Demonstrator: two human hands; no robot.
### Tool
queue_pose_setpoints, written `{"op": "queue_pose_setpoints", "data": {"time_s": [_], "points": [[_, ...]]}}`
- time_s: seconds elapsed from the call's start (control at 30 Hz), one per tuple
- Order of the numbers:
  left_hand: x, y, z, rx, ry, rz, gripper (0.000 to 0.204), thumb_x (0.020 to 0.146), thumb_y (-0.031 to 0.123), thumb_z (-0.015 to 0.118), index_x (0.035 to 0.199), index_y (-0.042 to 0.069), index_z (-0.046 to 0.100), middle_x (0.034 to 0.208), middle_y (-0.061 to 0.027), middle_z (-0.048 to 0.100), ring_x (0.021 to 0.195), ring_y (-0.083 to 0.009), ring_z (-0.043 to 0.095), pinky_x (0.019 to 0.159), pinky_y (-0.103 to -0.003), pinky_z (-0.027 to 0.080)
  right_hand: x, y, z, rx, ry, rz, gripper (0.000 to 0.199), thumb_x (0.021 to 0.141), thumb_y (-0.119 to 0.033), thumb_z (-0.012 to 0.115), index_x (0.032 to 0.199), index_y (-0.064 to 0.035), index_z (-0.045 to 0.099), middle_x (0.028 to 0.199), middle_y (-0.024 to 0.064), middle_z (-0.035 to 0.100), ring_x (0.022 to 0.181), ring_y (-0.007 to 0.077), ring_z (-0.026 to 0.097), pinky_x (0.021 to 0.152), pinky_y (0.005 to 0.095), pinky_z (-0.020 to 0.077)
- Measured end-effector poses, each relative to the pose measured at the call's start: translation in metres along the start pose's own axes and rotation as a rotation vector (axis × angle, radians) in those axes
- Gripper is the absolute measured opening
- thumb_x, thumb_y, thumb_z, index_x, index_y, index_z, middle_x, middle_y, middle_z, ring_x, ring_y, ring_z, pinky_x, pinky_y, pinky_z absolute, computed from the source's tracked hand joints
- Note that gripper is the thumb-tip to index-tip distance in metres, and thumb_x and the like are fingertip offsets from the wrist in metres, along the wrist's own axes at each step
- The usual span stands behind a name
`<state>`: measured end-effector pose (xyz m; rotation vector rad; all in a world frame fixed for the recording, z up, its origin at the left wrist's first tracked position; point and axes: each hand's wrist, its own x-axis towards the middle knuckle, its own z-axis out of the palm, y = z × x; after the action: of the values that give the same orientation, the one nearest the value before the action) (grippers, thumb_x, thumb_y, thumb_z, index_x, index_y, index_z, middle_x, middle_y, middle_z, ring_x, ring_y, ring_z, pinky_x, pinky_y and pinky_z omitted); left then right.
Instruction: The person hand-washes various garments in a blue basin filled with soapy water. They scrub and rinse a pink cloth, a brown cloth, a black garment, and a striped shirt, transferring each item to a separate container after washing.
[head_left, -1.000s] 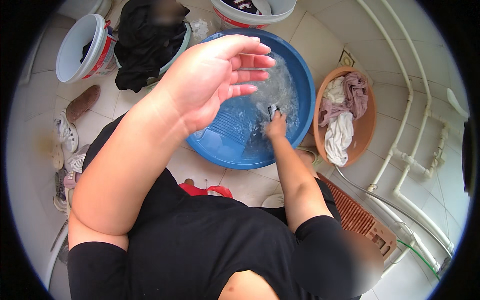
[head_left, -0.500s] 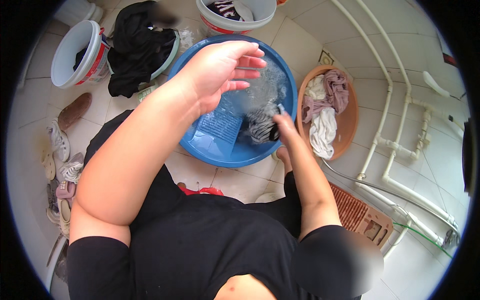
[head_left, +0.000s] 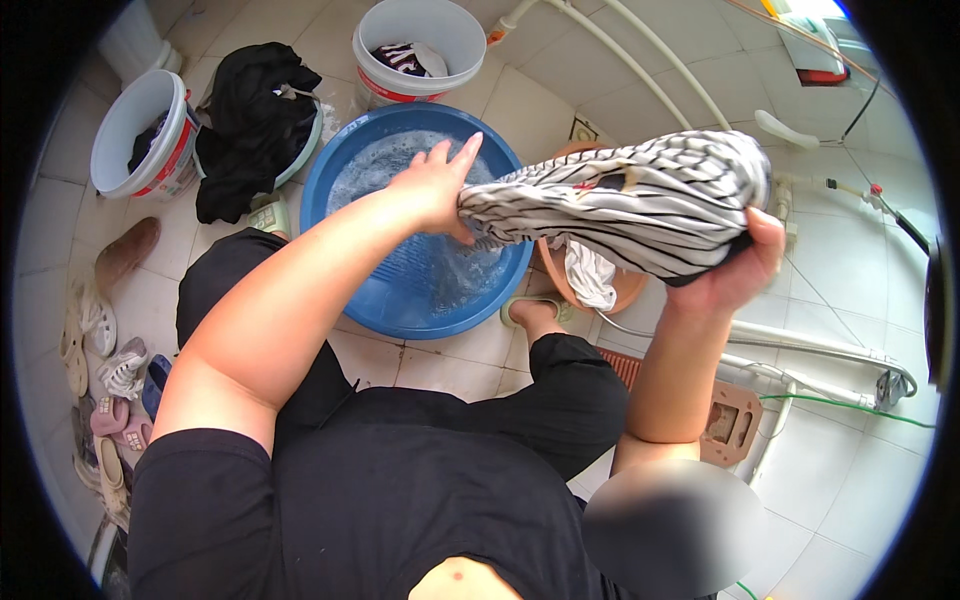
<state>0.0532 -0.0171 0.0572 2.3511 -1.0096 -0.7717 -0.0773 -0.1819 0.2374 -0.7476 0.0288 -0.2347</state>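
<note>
A black-and-white striped garment (head_left: 620,200) stretches through the air from above the blue washtub (head_left: 345,310) to the right. My right hand (head_left: 735,265) is closed around its bunched right end, by a black edge. At the narrow left end, my left hand (head_left: 430,190) has its fingers stretched out and apart, with the fabric against it between forefinger and thumb. Sudsy water (head_left: 400,160) fills the tub, and a ribbed washboard slope shows through it.
An orange basin (head_left: 625,290) with a white cloth (head_left: 590,275) stands right of the tub, partly hidden by the garment. Behind are a white bucket (head_left: 465,50), black clothes (head_left: 255,110) in a pale basin and another bucket (head_left: 115,140). Several shoes (head_left: 125,370) line the left wall.
The striped garment has come up out of the tub and swung right in my right hand. My left hand has lowered to its trailing end. The view has shifted.
</note>
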Motion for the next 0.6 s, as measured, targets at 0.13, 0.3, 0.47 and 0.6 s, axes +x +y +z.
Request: {"op": "queue_pose_setpoints", "data": {"time_s": [0.13,0.3,0.47,0.6], "points": [[0.016,-0.012,0.027,0.022,-0.061,0.291,0.109,0.052,0.036,0.084,0.141,0.02,0.023,0.144,-0.0224,0.016,0.133,-0.0439,0.006,0.108,-0.046,0.019,-0.013,-0.014,0.025,-0.025,-0.154,-0.048,0.058,0.072,-0.028,0.047,0.121,0.0047,0.045,0.118,0.0231,0.052,0.109,0.037,0.051,0.096,0.05,0.0385],[0.024,-0.013,0.034,-0.974,-0.052,0.134,0.031,0.082,0.015,0.058,0.111,0.006,0.057,0.101,-0.0075,0.064,0.086,-0.0139,0.057,0.076,-0.03,0.047,-0.029,-0.013,-0.005,-0.171,-0.084,-0.207,0.063,0.071,-0.031,0.05,0.124,0.0026,0.041,0.12,0.0217,0.051,0.11,0.0353,0.051,0.096,0.0479,0.0392],[0.001,0.005,-0.014,-1.752,-0.183,0.091,0.028,0.089,0.02,0.043,0.107,0.005,0.058,0.099,-0.0075,0.064,0.083,-0.0174,0.063,0.071,-0.031,0.052,-0.051,0.012,-0.11,-0.289,0.484,-0.046,0.049,0.073,-0.023,0.052,0.115,0.0016,0.049,0.112,0.0167,0.057,0.106,0.0298,0.053,0.092,0.0451,0.0429],[-0.004,0.021,-0.012,-1.896,-0.028,0.119,0.028,0.09,0.02,0.041,0.108,0.004,0.057,0.098,-0.0071,0.063,0.085,-0.0159,0.062,0.073,-0.03,0.051,-0.063,0.099,-0.193,-0.345,0.906,0.468,0.039,0.083,-0.031,0.054,0.111,-0.0041,0.053,0.113,0.0168,0.056,0.103,0.0292,0.052,0.093,0.0468,0.0381]]}}
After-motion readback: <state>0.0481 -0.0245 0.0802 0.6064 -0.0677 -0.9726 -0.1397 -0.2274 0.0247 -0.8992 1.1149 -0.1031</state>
